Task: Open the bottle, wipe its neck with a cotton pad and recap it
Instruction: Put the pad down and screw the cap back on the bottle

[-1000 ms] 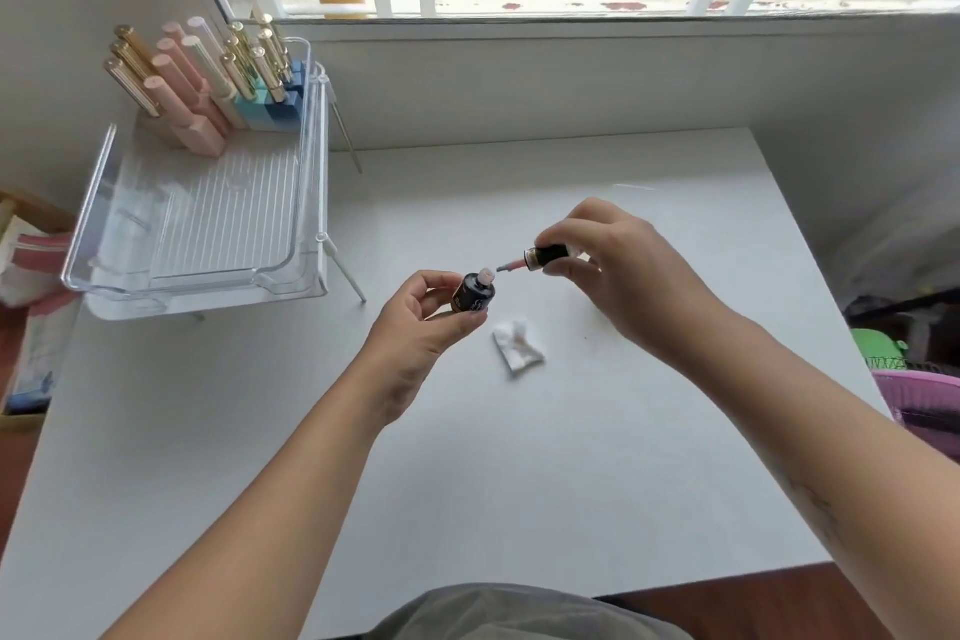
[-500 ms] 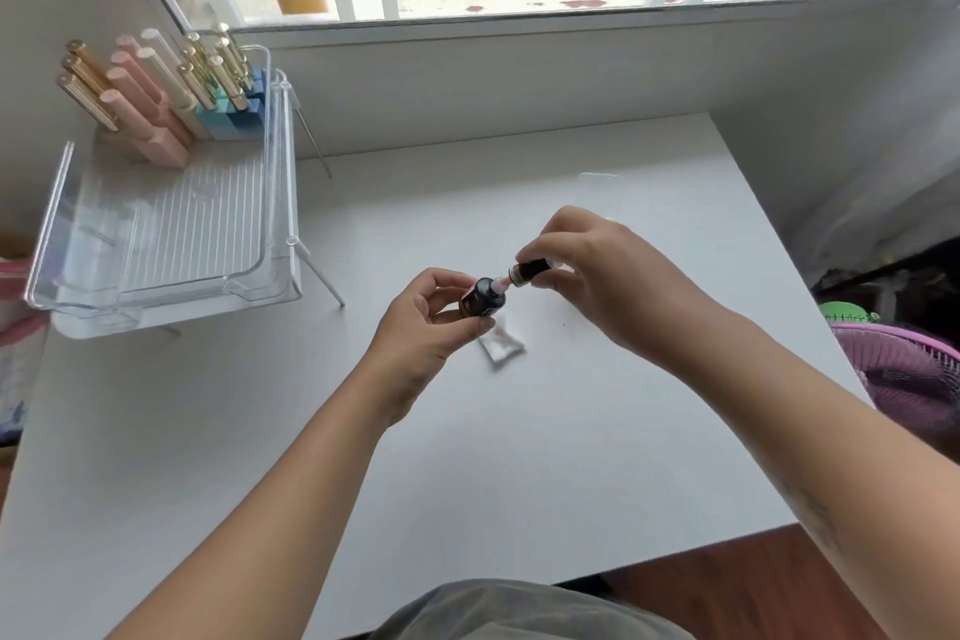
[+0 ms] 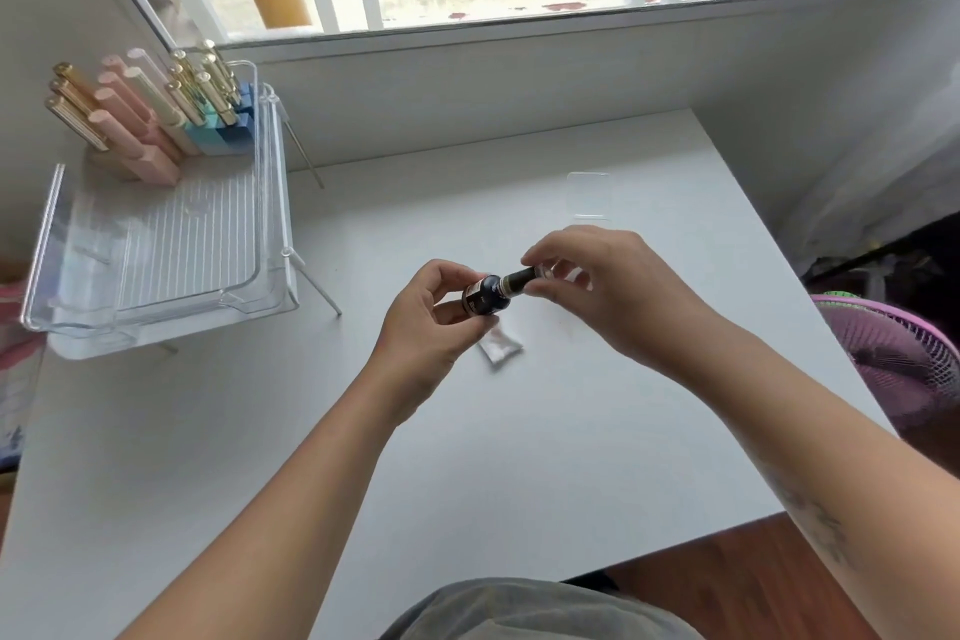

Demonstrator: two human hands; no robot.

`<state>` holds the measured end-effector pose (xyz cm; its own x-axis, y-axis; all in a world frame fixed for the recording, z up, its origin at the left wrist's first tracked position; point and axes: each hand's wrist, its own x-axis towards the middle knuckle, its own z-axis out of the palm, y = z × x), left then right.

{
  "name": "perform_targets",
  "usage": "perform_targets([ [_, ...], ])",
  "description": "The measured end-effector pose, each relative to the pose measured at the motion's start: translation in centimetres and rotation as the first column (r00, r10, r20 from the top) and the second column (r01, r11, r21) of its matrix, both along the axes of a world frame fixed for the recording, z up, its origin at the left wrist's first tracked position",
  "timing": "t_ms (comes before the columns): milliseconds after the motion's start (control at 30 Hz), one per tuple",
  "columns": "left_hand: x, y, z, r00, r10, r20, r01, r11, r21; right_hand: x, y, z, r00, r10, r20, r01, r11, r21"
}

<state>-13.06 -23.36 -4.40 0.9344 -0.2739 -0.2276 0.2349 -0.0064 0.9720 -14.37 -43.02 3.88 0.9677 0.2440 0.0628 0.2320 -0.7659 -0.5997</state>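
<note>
Bottle (image 3: 484, 300): I see it small and dark, held above the white table (image 3: 260, 431), tilted so its neck points toward my right. My left hand (image 3: 434, 327) grasps its body between thumb and fingers. The dark cap (image 3: 517, 280) sits against the neck, in line with the bottle, and my right hand (image 3: 608, 296) pinches the cap's far end with its fingertips; I cannot tell whether the cap is fully seated. Just under the bottle, partly hidden by my left hand, a crumpled white cotton pad (image 3: 501, 350) lies on the table. Farther back, beyond my right hand, a clear flat plastic piece (image 3: 588, 195) lies on the tabletop. At the far left a clear tray (image 3: 156, 244) stands raised on thin legs, and at its back corner a group of pink and gold tubes (image 3: 145, 109) leans in pink and blue holders. Off the table's right edge I see a purple fan grille (image 3: 898, 359).
</note>
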Motion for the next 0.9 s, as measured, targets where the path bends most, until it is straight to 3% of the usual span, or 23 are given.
perform_targets([
  [333, -0.1, -0.2, 0.0, 0.991, -0.013, 0.130, 0.006, 0.999, 0.051, -0.1, 0.1, -0.5, 0.991, -0.116, -0.066, 0.113, 0.992, -0.059],
  [567, -0.1, -0.5, -0.2, 0.979, -0.019, 0.202, -0.006, 0.992, 0.125, -0.4, -0.7, -0.5, 0.970, -0.099, -0.222, 0.129, 0.983, 0.127],
  [667, -0.1, -0.5, -0.1, 0.977, -0.021, 0.213, -0.013, 0.988, 0.155, -0.4, -1.0, -0.3, 0.971, -0.081, -0.224, 0.103, 0.991, 0.086],
  [767, -0.2, -0.5, 0.0, 0.979, -0.025, 0.200, -0.008, 0.987, 0.161, -0.2, -0.8, -0.2, 0.974, -0.106, -0.202, 0.126, 0.988, 0.087],
  [900, -0.3, -0.5, 0.0, 0.995, -0.040, 0.095, 0.030, 0.994, 0.103, 0.2, -0.4, -0.1, 0.976, -0.151, -0.158, 0.149, 0.989, -0.025],
])
